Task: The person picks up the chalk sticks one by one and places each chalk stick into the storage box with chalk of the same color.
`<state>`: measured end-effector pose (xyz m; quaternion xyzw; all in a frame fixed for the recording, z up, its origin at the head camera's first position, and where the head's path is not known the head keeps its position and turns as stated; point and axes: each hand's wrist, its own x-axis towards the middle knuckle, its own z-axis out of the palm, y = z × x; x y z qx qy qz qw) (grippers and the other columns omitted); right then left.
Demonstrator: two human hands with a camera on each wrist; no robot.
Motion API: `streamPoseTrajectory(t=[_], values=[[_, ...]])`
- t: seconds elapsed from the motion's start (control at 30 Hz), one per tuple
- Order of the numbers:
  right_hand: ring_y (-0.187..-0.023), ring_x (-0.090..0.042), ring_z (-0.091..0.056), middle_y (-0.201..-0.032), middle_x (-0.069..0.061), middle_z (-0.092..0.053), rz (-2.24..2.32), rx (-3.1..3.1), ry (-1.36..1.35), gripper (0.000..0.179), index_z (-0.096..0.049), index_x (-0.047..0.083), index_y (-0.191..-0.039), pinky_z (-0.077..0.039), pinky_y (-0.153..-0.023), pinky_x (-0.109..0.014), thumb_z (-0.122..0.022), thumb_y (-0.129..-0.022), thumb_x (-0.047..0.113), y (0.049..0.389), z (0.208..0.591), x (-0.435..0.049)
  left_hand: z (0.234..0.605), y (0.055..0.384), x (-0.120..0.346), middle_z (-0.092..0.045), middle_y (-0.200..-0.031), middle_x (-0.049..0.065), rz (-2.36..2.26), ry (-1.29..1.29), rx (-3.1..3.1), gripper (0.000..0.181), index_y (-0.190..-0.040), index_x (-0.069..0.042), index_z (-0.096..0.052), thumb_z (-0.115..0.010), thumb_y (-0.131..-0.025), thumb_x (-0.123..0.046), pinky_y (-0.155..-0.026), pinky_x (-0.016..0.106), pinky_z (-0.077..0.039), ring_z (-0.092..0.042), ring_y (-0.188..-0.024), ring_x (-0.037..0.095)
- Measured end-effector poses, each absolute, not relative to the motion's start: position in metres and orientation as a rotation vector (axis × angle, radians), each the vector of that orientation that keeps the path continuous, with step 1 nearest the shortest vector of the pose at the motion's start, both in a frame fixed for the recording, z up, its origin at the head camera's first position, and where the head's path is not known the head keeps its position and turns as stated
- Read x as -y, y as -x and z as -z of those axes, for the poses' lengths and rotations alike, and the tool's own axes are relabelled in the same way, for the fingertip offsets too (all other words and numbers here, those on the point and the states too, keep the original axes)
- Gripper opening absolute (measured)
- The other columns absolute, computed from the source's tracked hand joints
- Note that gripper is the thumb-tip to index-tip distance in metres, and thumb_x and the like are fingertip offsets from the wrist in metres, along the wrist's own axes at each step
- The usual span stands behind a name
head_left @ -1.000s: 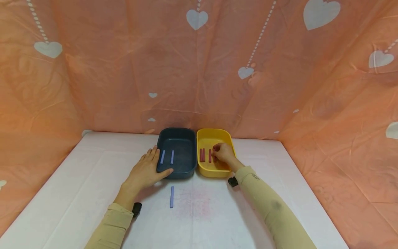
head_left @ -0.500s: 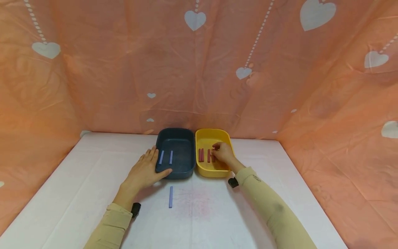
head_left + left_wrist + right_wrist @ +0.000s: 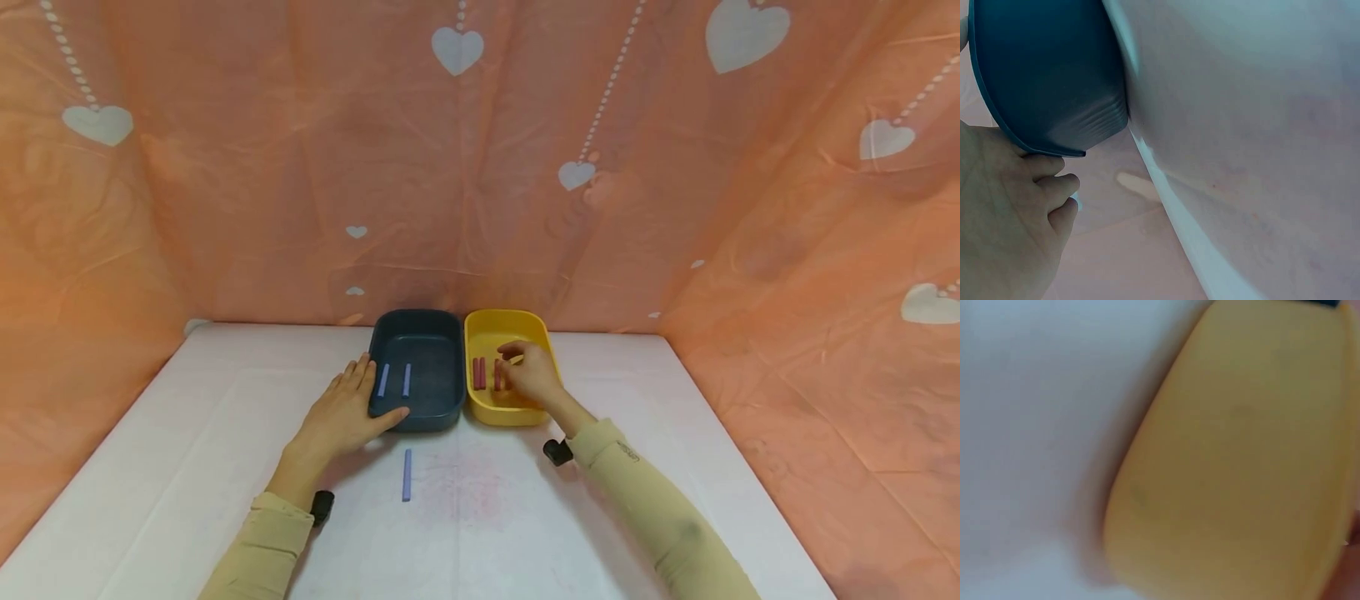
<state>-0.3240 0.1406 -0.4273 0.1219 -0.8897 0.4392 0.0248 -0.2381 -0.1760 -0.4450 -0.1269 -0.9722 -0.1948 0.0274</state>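
Observation:
My left hand (image 3: 345, 412) lies along the left side of a dark blue tray (image 3: 447, 367), fingers against its rim and thumb across the front corner. Two purple chalk sticks (image 3: 407, 380) lie inside that tray. In the left wrist view, the fingers (image 3: 1060, 190) touch the edge of the blue tray (image 3: 1047, 69). My right hand (image 3: 534, 375) reaches into a yellow tray (image 3: 502, 414), with a gap between thumb and index finger beside a red chalk stick (image 3: 497, 375). Two more red chalk sticks (image 3: 478, 373) lie to its left. The hand hides part of the tray.
A purple chalk stick (image 3: 407, 475) lies on the white table (image 3: 465, 550) in front of the blue tray. Faint pink smudges mark the tabletop nearby. An orange curtain (image 3: 420, 167) with white hearts hangs behind the trays and on both sides.
The whole head view has drifted slightly left. My right hand has shifted a little left over the red chalk sticks, covering the rightmost one. My left hand stays at the blue tray.

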Motion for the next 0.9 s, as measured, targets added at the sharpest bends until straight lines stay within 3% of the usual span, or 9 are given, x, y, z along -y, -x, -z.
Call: streamPoseTrajectory(t=[0.17,0.47,0.9], values=[[-0.080,-0.028,-0.069,-0.111,-0.019,-0.070,-1.426,2.690,-0.409,0.028,-0.070,-0.006,-0.122,-0.060,-0.070,-0.029,-0.071,-0.095,0.004,0.310,0.420,-0.133,0.447,0.239,0.177,-0.014,-0.169,0.031,0.602,0.387,3.001,0.111,-0.158,0.015,-0.022,-0.059,-0.095,-0.069,-0.126,0.061,-0.017,-0.016,-0.155,0.050],[-0.066,-0.016,-0.065,-0.106,-0.015,-0.072,-1.496,2.561,-0.531,0.025,-0.073,-0.003,-0.115,-0.058,-0.057,-0.024,-0.073,-0.090,0.000,0.280,0.418,-0.119,0.444,0.237,0.175,-0.015,-0.168,0.031,0.612,0.390,2.991,0.111,-0.158,0.015,-0.023,-0.060,-0.094,-0.068,-0.126,0.060,-0.018,-0.017,-0.155,0.050],[-0.075,-0.018,-0.067,-0.099,-0.012,-0.067,-1.478,2.535,-0.744,0.023,-0.072,-0.002,-0.112,-0.056,-0.066,-0.020,-0.077,-0.091,0.004,0.238,0.435,-0.098,0.446,0.238,0.175,-0.017,-0.168,0.031,0.587,0.386,2.980,0.110,-0.157,0.015,-0.024,-0.059,-0.095,-0.068,-0.125,0.061,-0.019,-0.019,-0.154,0.050]])
